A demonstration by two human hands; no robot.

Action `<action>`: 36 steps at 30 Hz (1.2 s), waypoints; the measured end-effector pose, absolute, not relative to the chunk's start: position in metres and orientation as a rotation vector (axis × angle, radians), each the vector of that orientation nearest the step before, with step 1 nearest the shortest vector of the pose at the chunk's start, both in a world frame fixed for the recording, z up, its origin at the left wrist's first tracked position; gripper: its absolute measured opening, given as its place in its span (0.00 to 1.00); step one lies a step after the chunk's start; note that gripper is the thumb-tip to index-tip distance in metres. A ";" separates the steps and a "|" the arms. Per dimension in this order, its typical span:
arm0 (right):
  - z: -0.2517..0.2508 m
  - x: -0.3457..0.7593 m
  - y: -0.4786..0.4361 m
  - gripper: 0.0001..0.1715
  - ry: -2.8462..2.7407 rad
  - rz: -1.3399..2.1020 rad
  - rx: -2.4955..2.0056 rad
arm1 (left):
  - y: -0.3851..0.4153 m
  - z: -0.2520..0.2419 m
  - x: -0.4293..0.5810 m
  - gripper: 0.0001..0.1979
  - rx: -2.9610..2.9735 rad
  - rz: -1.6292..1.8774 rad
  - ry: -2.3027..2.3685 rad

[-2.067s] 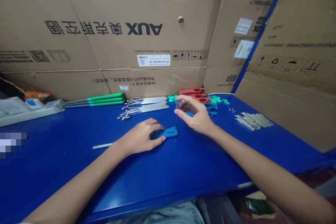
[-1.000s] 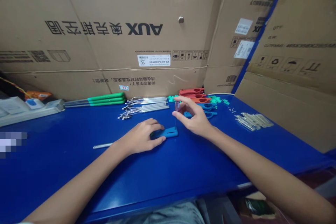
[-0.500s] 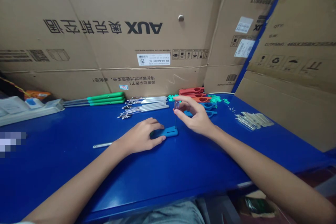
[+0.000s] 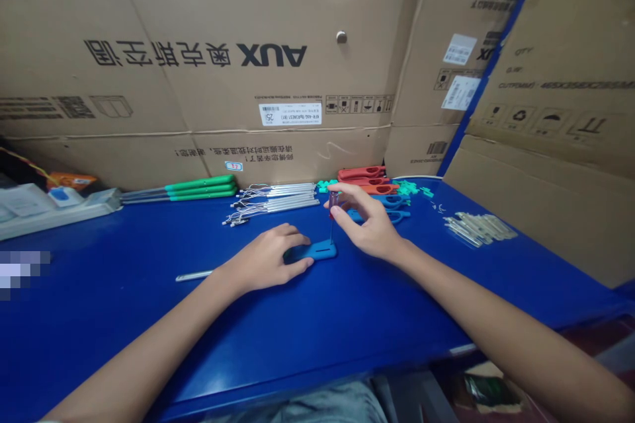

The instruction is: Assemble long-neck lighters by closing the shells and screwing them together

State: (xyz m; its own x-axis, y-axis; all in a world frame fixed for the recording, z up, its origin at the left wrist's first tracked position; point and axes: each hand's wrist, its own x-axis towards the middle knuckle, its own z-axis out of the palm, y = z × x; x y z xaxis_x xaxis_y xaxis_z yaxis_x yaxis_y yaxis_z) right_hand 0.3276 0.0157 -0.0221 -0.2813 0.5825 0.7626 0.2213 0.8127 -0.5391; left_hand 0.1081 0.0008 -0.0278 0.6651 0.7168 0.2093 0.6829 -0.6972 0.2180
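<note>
My left hand (image 4: pixel 268 256) lies curled over the left part of a blue plastic handle (image 4: pixel 317 250) on the blue table (image 4: pixel 149 330), pressing it down. A thin metal rod (image 4: pixel 193 275) sticks out to the left from under that hand. My right hand (image 4: pixel 364 221) pinches a small screwdriver (image 4: pixel 333 201) with a purple-red grip between thumb and fingers. The tool stands upright, its thin shaft reaching down to the right end of the blue handle.
Along the back lie green-handled rods (image 4: pixel 198 186), a bundle of silver rods with wires (image 4: pixel 275 199), red handles (image 4: pixel 364 175), blue handles (image 4: pixel 391 208) and small teal parts (image 4: pixel 409 188). Clear tubes (image 4: pixel 479 228) lie at the right. Cardboard boxes (image 4: pixel 248 59) wall the back and right.
My right hand's fingers have shifted slightly on the screwdriver's grip, which stays upright over the handle's end. My left hand and the blue handle have not moved.
</note>
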 end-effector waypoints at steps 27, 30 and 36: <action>-0.019 0.331 0.014 0.23 -1.905 0.371 -0.573 | 0.001 -0.029 0.107 0.18 2.764 0.430 1.148; -0.020 0.330 0.016 0.23 -1.895 0.369 -0.562 | 0.001 -0.029 0.107 0.18 2.765 0.430 1.147; -0.023 0.330 0.020 0.22 -1.879 0.377 -0.579 | 0.001 -0.029 0.106 0.18 2.763 0.425 1.148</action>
State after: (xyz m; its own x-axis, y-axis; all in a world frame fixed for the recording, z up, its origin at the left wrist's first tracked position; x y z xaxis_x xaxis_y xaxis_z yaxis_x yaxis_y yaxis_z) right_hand 0.3296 0.0202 -0.0228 -0.2990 0.5562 0.7754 0.2140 0.8309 -0.5136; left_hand 0.1063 0.0009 -0.0293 0.6731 0.7088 0.2111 0.6753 -0.7054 0.2153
